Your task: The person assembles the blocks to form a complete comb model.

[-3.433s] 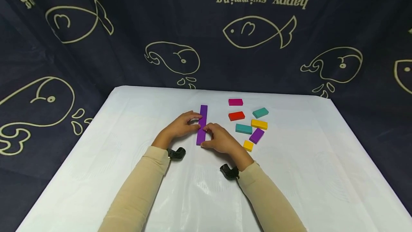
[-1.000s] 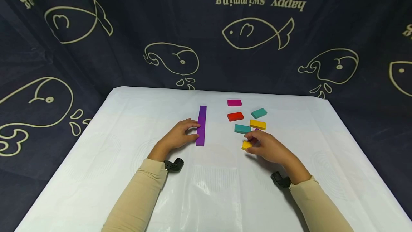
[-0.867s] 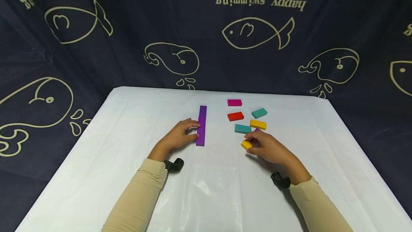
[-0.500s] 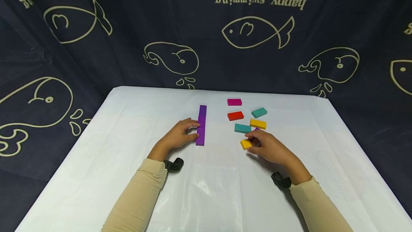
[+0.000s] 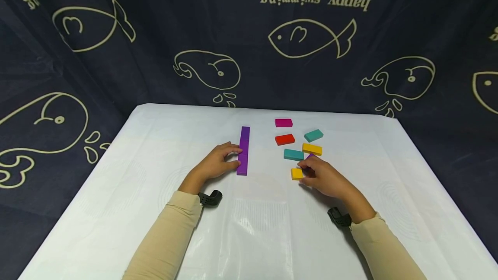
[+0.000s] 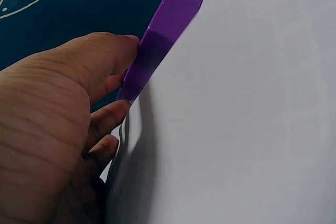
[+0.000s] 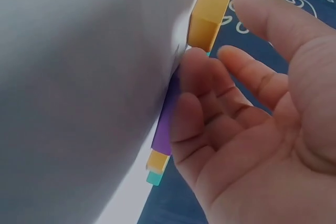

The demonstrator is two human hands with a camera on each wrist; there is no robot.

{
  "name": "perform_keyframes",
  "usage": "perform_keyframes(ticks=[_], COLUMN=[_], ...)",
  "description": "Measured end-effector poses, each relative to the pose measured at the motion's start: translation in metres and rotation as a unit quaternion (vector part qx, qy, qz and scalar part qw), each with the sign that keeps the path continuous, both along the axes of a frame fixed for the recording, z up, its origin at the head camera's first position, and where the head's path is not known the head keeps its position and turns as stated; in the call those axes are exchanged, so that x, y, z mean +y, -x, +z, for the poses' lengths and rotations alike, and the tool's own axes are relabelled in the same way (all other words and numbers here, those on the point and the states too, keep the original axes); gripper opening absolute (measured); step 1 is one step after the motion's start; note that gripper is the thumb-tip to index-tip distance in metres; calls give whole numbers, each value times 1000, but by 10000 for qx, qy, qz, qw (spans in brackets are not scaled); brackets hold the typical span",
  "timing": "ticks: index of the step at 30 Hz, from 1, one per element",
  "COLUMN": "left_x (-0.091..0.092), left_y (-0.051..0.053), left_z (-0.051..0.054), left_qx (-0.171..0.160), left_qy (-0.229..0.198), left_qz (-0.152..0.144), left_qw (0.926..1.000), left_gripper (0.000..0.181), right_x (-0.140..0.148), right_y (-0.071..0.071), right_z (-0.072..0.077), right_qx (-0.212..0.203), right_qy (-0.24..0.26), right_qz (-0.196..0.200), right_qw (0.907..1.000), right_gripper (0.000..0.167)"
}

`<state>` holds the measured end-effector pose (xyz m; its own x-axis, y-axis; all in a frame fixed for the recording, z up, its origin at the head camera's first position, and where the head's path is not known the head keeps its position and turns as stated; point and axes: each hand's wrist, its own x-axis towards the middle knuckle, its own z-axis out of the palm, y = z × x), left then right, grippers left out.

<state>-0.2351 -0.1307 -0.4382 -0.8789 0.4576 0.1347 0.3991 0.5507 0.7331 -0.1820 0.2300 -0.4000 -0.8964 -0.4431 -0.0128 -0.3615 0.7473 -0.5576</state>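
Observation:
Two purple blocks (image 5: 243, 163) lie end to end in an upright line at the table's middle. My left hand (image 5: 216, 162) rests against their left side, thumb and fingertips touching; in the left wrist view the thumb lies along the purple block (image 6: 163, 30). My right hand (image 5: 324, 178) is at a short yellow block (image 5: 296, 174), which sits flat on the table. Its thumb and fingertips are at the block's right side, not wrapped round it; the right wrist view shows the yellow block (image 7: 210, 17) beyond the loosely bent fingers. Another purple block (image 5: 310, 156) is partly hidden behind the right hand.
Above the right hand lie a teal block (image 5: 293, 154), a longer yellow block (image 5: 312, 149), a red block (image 5: 285, 139), a second teal block (image 5: 313, 135) and a magenta block (image 5: 283, 122). A dark printed cloth (image 5: 249, 20) hangs behind the white table (image 5: 175, 124).
My right hand has left the purple line and moved right to the short yellow block. That block has turned slightly and shifted a little left. My left hand stays at the purple blocks.

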Motion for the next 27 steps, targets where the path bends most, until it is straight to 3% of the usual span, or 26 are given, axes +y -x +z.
perform_keyframes(ticks=[6,16,27], left_x=[-1,0,1], left_y=[0,-1,-2], left_z=[0,2,3], left_qx=[-19,-71,-126], left_qy=[5,19,5], left_qz=[29,52,58], left_qw=[10000,10000,9999], left_gripper=[43,44,44], right_x=[-2,-2,-3], right_y=[1,0,2], right_z=[0,-2,-4], right_qx=[-106,-253,-175], right_qy=[-179,-22,-22], right_qz=[-5,78,54], right_qw=[9998,9996,9998], right_gripper=[31,27,25])
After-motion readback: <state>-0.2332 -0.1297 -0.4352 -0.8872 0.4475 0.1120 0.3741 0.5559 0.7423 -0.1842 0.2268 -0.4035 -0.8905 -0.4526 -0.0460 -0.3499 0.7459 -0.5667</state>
